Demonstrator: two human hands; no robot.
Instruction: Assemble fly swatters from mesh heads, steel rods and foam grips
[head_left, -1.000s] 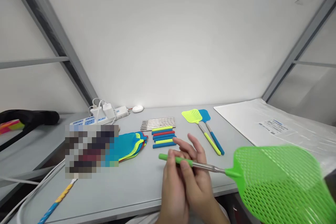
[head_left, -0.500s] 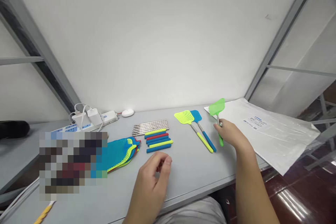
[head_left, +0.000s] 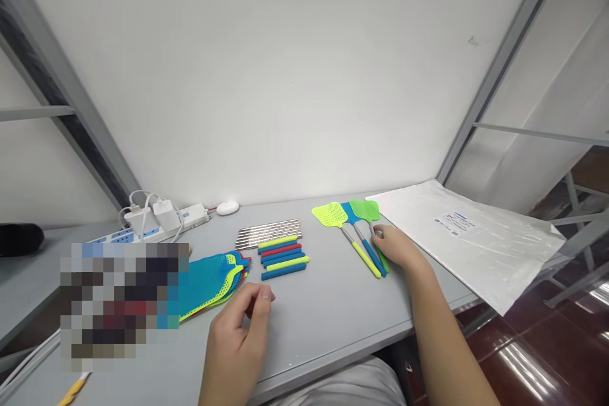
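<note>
My right hand (head_left: pixel 394 246) has its fingers closed on the shaft of a green fly swatter (head_left: pixel 365 210), which lies on the table against a blue fly swatter (head_left: pixel 364 238). Left of these lies a yellow-green fly swatter (head_left: pixel 329 214) with a metal shaft and a yellow grip. Curled loosely near the table's front, my left hand (head_left: pixel 238 333) shows nothing in its fingers. Just beyond it is a row of blue, yellow and red handle grips (head_left: pixel 284 271). A stack of swatter heads (head_left: pixel 209 276), blue on top, sits to its left.
Several metal rods (head_left: pixel 269 234) lie side by side behind the grips. A power strip (head_left: pixel 193 214) with chargers and a white rounded device (head_left: pixel 227 208) stand at the back left. A white plastic package (head_left: pixel 457 222) overhangs the table's right edge. Part of the left side is pixelated.
My right hand has moved left and set the green swatter down beside the blue one, overlapping it. My left hand has shifted left in view and stays curled.
</note>
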